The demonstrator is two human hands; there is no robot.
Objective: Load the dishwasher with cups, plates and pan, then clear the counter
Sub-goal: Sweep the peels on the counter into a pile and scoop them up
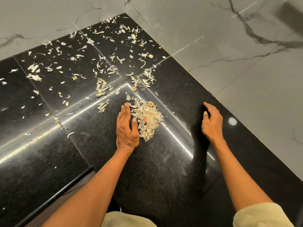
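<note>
- Resting edge-down on the black granite counter at the centre of the frame, the left hand keeps its fingers straight and pressed together, thumb spread away from the palm; it holds nothing.
- The straight fingers and the thumb tip touch the left side of a heap of garlic peels, a pale, papery mound that lies just right of the hand, near the middle of the frame.
- In the heap show a few dry root ends and one small reddish scrap.
- The right hand sits at centre right, well apart from the heap, fingers loosely curled downward with the tips on or just above the stone; I cannot tell whether they touch. It grips nothing.
- Scattered peels cover the counter from the left edge up to the corner at the top centre, thickest just above the heap and thinning toward the far left.
- The counter is an L-shaped slab with seams between its pieces; bright strip-light reflections run across it from lower left to the centre and down to the lower right, and a round light spot shines just right of the right hand.
- Grey-veined marble wall tiles meet in a corner at the top of the frame and border the counter along the upper left and the right.
- Both forearms enter from the bottom edge, with pale yellow sleeves rolled up at lower centre and lower right.
</note>
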